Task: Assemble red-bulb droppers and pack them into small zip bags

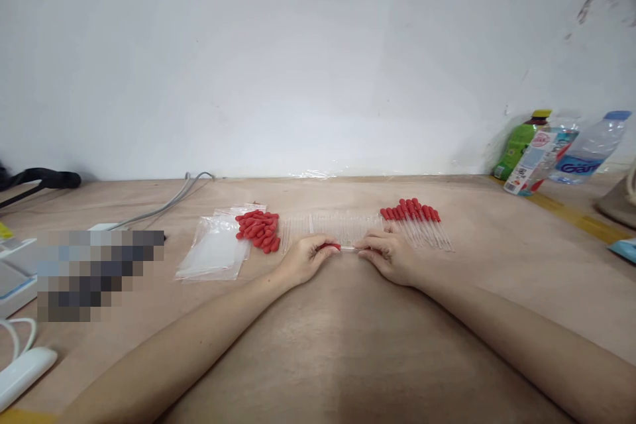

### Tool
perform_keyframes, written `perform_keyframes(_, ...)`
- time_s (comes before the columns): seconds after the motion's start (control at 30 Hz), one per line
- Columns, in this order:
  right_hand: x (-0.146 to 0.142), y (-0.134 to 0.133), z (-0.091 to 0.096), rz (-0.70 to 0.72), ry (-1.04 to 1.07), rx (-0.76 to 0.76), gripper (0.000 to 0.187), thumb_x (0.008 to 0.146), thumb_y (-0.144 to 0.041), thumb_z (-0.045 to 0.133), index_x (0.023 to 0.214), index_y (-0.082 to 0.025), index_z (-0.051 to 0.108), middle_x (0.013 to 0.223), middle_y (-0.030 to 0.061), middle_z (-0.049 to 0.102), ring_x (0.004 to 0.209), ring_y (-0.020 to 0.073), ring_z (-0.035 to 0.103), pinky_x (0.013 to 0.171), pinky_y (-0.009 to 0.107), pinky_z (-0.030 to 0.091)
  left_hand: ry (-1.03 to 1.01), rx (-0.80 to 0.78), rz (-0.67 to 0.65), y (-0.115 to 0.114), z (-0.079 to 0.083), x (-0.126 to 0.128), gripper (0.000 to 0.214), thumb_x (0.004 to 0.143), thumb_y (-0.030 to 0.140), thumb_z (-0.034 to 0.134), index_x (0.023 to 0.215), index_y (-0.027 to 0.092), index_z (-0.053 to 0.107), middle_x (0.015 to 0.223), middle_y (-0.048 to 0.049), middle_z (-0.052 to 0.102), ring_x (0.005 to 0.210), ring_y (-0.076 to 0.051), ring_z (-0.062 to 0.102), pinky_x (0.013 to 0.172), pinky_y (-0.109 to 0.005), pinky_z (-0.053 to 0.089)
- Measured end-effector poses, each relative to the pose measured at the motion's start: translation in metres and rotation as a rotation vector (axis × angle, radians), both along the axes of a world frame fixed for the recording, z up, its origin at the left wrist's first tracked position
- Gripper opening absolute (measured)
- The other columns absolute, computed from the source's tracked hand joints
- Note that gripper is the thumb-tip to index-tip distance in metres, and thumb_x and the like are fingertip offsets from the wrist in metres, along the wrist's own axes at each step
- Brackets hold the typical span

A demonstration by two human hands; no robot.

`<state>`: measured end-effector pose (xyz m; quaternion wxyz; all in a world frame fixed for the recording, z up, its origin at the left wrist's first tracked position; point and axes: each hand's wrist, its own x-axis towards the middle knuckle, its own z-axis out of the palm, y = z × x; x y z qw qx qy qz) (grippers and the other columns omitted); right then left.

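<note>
Left hand (304, 258) pinching red bulb (334, 246), right hand (390, 257) gripping clear tube (349, 248), ends meeting. Loose bulb pile (258, 230) left, tube row (328, 225) behind, capped droppers (417, 220) right.

Bright, even light, faint shadows; wide-angle bending at edges (one patch pixelated); slightly soft focus.
</note>
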<state>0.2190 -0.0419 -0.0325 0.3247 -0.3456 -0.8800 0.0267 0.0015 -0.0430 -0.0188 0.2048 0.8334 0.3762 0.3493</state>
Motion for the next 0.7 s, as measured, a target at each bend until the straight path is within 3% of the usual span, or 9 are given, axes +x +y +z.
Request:
perform_keyframes(0.17, -0.001, 0.0, 0.001, -0.036, -0.046, 0.063, 0.025, 0.087, -0.027, 0.04, 0.088, -0.022, 0.064, 0.08, 0.0031, 0.064, 0.066, 0.0118, 0.052, 0.074, 0.032, 0.023, 0.031, 0.004, -0.061, 0.002, -0.005, -0.002, 0.018, 0.083, 0.025, 0.047, 0.089, 0.018, 0.063, 0.086, -0.0028, 0.066, 0.08, -0.015, 0.059, 0.073, -0.026, 0.045)
perform_keyframes(0.7, -0.013, -0.005, 0.002, -0.049, -0.113, 0.144, 0.028, 0.087, -0.023, 0.033, 0.08, -0.018, 0.06, 0.069, 0.0017, 0.06, 0.06, 0.0111, 0.047, 0.07, 0.031, 0.021, 0.134, 0.101, -0.053, 0.0, -0.005, -0.002, 0.019, 0.082, 0.029, 0.048, 0.085, 0.017, 0.061, 0.078, -0.0036, 0.063, 0.07, -0.013, 0.056, 0.064, -0.024, 0.044)
